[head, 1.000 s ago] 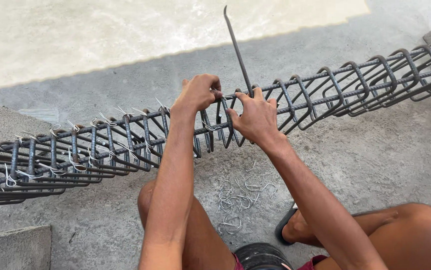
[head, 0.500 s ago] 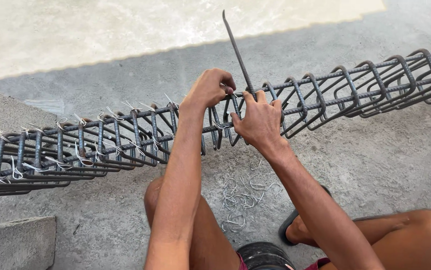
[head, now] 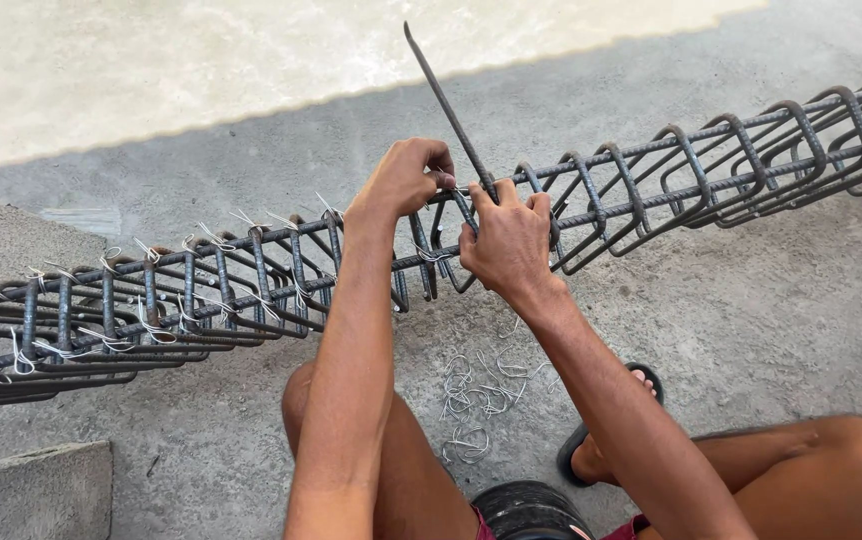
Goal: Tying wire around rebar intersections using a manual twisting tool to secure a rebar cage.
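Left hand (head: 406, 178): curled, fingertips pinched on tie wire at the rebar cage (head: 651, 185).
Right hand (head: 506, 245): closed around the metal hook tool (head: 443, 100).
Floor: loose wire ties (head: 476, 395) scattered near.

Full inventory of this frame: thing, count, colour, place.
rebar cage: one, dark grey steel, long, running across the frame from lower left to upper right, above the ground
wire ties: many, pale silver, twisted on the cage's left half
tying tool: one, dark thin rod, slanting up from between the hands
loose wire pieces: a small pile, silver, on the ground under the cage
concrete ground: grey, paler strip at top
concrete block: one, grey, bottom left corner
sandal: one, black, on the foot at lower right
left hand: on the cage top
right hand: gripping the tool at the cage
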